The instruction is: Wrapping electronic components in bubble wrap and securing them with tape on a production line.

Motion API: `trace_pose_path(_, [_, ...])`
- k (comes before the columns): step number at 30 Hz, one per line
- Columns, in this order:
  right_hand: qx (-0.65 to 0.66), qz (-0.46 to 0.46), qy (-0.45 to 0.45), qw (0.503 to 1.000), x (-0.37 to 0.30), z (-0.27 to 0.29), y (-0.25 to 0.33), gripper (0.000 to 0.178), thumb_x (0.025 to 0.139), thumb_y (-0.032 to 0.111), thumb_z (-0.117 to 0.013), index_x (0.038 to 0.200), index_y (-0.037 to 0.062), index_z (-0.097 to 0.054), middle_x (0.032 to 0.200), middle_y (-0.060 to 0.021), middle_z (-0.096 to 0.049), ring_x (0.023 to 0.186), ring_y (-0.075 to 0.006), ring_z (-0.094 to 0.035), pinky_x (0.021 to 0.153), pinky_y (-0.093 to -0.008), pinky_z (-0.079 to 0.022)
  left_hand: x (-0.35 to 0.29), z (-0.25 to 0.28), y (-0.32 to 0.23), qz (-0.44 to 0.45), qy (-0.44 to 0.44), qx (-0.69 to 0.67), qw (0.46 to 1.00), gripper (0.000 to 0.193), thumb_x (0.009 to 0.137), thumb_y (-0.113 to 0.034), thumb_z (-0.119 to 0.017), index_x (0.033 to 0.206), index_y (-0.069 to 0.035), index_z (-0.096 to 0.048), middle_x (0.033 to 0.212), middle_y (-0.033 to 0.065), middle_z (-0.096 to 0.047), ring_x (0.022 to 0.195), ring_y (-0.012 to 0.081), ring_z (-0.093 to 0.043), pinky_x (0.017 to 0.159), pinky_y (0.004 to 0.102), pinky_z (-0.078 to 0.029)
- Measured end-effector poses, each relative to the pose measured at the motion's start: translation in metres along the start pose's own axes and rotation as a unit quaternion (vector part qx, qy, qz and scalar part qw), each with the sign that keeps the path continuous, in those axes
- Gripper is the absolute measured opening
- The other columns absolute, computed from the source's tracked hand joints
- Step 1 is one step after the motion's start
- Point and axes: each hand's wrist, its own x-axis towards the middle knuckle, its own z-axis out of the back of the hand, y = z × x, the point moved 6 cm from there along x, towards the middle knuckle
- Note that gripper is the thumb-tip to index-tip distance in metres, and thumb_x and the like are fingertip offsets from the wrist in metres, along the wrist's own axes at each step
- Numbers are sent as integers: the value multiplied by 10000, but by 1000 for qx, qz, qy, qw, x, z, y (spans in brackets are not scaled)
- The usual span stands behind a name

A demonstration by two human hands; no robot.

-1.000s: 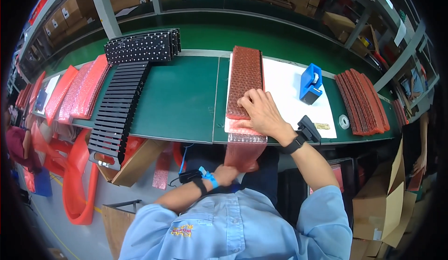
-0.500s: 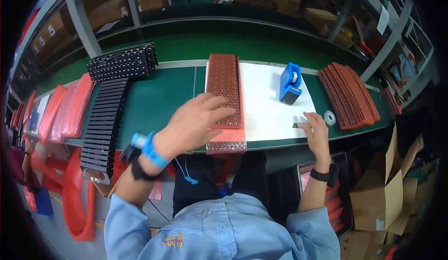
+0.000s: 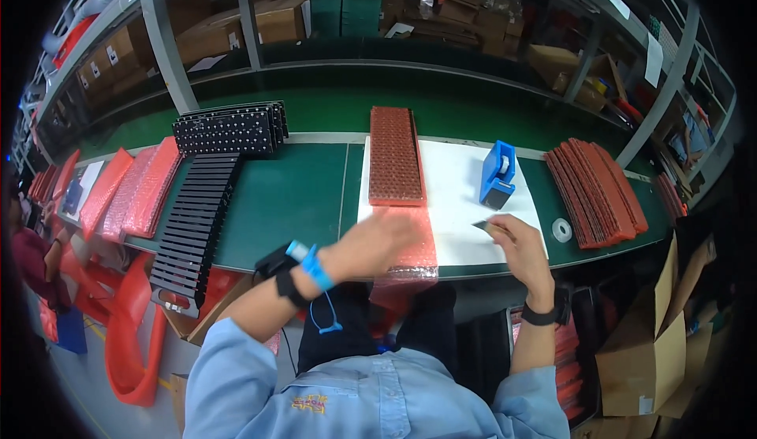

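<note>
A flat panel wrapped in red bubble wrap (image 3: 392, 159) lies lengthwise on a white sheet (image 3: 457, 167). From its near end a loose flap of pink bubble wrap (image 3: 414, 262) hangs over the table edge. My left hand (image 3: 374, 242), smeared by motion, is over or beside this flap; its fingers do not show clearly. My right hand (image 3: 520, 250) is above the sheet's right part, thumb and fingers pinching a small dark flat piece (image 3: 480, 225) whose kind I cannot make out. Beyond it stands a blue tape dispenser (image 3: 497, 175). A white tape roll (image 3: 561, 230) lies right of my right hand.
Black slotted panels (image 3: 197, 218) and black perforated panels (image 3: 229, 130) are stacked on the green table (image 3: 303, 195). Pink wrapped packs (image 3: 150, 187) lie farther left, red wrapped ones (image 3: 595, 195) at right. An open carton (image 3: 639, 360) stands below right.
My left hand has come off the wrapped panel toward me, to its near flap. My right hand still pinches the small piece, now farther left over the sheet. The whole view has shifted slightly.
</note>
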Motion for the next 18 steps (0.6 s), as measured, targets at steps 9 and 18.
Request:
trace_pose_path(9, [6,157,111,981,68,-114,58,178,908,94,-626,1060,3,-647,927,-175,-687,864,-334,-671,755,-377,-526,-67,25,-21,53,-30,-205,977,413,818,-201,-740,1212,-101,-664,1273,80,-631,1169,271,-580,1026,437,-449])
trace_pose_path(18, [-120,288,183,932,116,-172,92,290,820,159,-690,1084,55,-634,864,-154,-660,841,-345,-650,741,-426,-510,-74,23,-16,74,-105,-243,962,196,798,-146,-772,972,-59,-751,1081,39,-718,1059,230,-637,922,362,-514])
